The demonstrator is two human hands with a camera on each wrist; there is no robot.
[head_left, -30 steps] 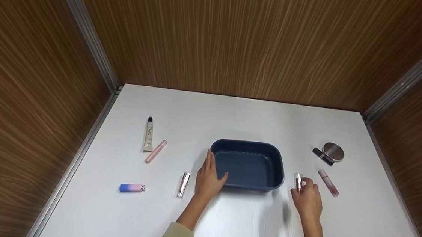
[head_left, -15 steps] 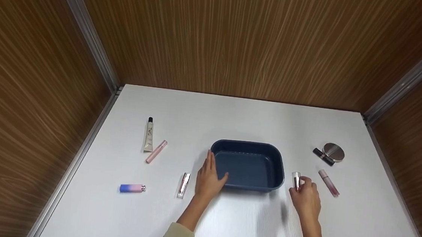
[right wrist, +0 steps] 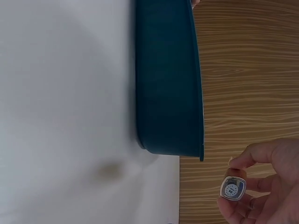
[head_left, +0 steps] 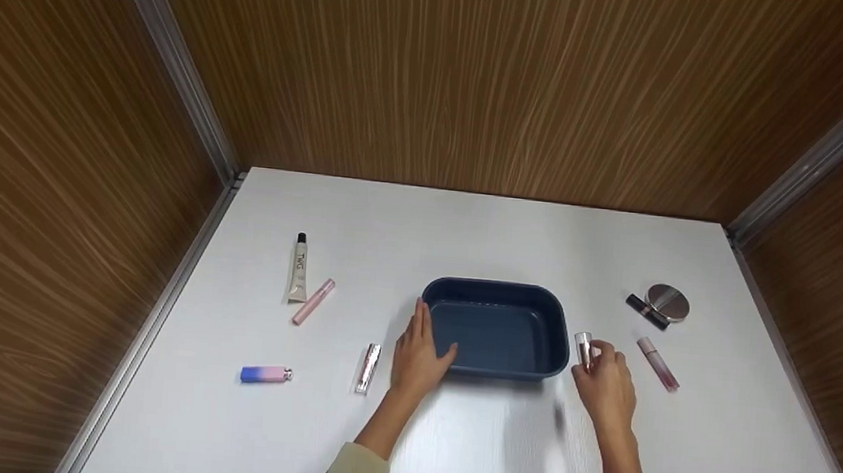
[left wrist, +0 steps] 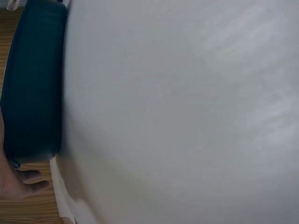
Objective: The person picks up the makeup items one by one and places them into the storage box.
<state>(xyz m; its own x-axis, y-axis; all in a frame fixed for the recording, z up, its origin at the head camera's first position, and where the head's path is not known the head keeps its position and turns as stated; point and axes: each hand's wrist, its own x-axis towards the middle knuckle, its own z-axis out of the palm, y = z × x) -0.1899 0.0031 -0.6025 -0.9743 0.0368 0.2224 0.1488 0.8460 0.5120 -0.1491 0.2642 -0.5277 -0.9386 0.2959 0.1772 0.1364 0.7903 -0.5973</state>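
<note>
One tray (head_left: 492,340), one compact (head_left: 673,303) and six slim cosmetics (head_left: 299,268) sit on the counter (head_left: 467,232). The right hand (head_left: 608,394) pinches one lipstick (head_left: 583,348) beside the tray; the left hand (head_left: 418,358), fingers straight, touches its rim.

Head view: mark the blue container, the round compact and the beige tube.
Blue container (head_left: 490,340): head view, bare inner floor.
Round compact (head_left: 668,302): head view, top face.
Beige tube (head_left: 299,272): head view, printed body.

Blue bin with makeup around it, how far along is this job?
Nothing looks packed yet: the blue bin shows nothing inside; the left hand rests on its side. In hand: a silver tube, pinched by the right hand. Probably left: the cream tube, compact and five other cosmetics on the table.
</note>
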